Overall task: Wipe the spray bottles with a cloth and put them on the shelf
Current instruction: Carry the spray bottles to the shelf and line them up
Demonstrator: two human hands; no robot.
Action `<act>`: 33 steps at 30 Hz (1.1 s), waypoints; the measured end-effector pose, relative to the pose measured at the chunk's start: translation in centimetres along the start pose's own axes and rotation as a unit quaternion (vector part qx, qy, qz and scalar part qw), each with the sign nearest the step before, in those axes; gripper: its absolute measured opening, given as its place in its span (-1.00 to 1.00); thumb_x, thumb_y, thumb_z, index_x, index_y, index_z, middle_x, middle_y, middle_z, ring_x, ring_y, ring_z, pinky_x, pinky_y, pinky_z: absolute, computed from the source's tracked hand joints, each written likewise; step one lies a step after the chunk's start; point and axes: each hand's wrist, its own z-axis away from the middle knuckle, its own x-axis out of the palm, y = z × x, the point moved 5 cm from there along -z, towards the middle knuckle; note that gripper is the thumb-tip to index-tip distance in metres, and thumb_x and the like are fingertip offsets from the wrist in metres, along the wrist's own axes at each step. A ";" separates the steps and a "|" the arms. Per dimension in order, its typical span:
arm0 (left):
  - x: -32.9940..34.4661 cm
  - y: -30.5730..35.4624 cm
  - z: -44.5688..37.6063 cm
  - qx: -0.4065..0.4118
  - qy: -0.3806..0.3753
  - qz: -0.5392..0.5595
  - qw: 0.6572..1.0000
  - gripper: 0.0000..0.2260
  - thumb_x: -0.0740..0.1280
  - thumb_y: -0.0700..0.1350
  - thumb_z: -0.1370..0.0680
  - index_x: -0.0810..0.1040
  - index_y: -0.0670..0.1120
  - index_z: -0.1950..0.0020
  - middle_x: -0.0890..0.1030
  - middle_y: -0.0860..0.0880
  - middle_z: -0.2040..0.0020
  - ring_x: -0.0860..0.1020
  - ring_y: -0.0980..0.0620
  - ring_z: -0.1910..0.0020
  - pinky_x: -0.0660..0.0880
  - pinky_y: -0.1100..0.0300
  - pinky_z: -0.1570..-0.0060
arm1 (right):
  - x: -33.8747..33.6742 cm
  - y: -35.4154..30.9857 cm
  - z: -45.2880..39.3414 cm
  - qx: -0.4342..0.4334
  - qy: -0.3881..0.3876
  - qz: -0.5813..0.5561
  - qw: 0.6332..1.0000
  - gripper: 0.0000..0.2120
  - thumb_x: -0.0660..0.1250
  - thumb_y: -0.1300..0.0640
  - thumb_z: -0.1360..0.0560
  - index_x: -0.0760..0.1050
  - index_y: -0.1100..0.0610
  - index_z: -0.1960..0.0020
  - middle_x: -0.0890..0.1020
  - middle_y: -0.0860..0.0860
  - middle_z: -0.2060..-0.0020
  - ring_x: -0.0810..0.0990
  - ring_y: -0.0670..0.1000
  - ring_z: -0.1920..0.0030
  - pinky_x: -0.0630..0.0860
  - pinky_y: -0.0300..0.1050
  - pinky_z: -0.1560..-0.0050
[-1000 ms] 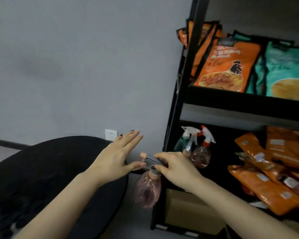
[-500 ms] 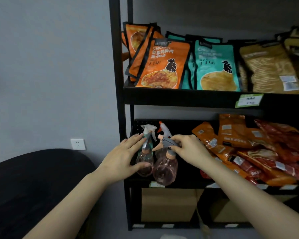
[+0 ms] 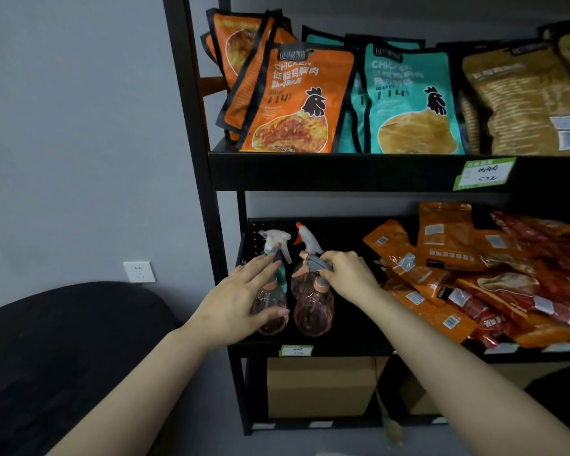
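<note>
Three spray bottles (image 3: 311,311) on shelf (image 3: 310,347), right hand (image 3: 349,274) gripping one

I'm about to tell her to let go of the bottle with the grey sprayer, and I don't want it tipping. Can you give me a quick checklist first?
1. Grey-sprayer bottle upright: ok.
2. Its base resting on the shelf: cannot tell, the shelf floor is dark.
3. Right hand grips the sprayer head: ok.
4. Left hand, fingers straight, steadies the neighbouring bottle: ok.
5. Gap between the two bottles: ok, narrow.
6. Orange packets clear of the bottle: ok.
</note>
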 end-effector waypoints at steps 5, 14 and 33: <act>0.4 -0.2 -0.5 -0.012 -0.014 -0.001 1.000 -0.13 0.01 0.44 -0.31 -0.03 0.06 -0.52 -0.17 0.26 -0.42 -0.15 0.33 -0.37 -0.29 0.51 -0.24 | 1.2 0.1 -1.1 0.002 -0.011 0.002 1.000 -0.75 0.29 0.15 -0.52 0.52 0.11 -0.19 0.64 0.11 0.01 0.61 0.14 0.01 0.54 -0.06 0.06; 0.7 -0.8 -0.4 -0.031 -0.022 0.002 0.999 -0.31 0.24 0.20 -0.51 0.01 0.03 -0.53 -0.01 0.11 -0.54 -0.02 0.12 -0.51 -0.22 0.41 -0.29 | 1.8 -0.2 -1.9 0.005 -0.027 0.004 1.000 -0.71 0.28 0.13 -0.53 0.49 0.08 -0.25 0.63 0.11 -0.02 0.60 0.13 -0.01 0.53 -0.06 0.05; 2.0 -1.6 0.3 -0.094 -0.041 0.108 0.989 -0.30 0.28 0.15 -0.51 -0.02 0.07 -0.54 -0.02 0.10 -0.55 0.09 0.05 -0.50 0.16 0.14 -0.43 | -0.8 -0.7 4.3 -0.007 0.053 -0.003 0.999 -0.54 0.28 0.00 -0.54 0.33 0.09 -0.40 0.41 -0.02 -0.35 0.38 0.01 -0.33 0.40 -0.10 -0.21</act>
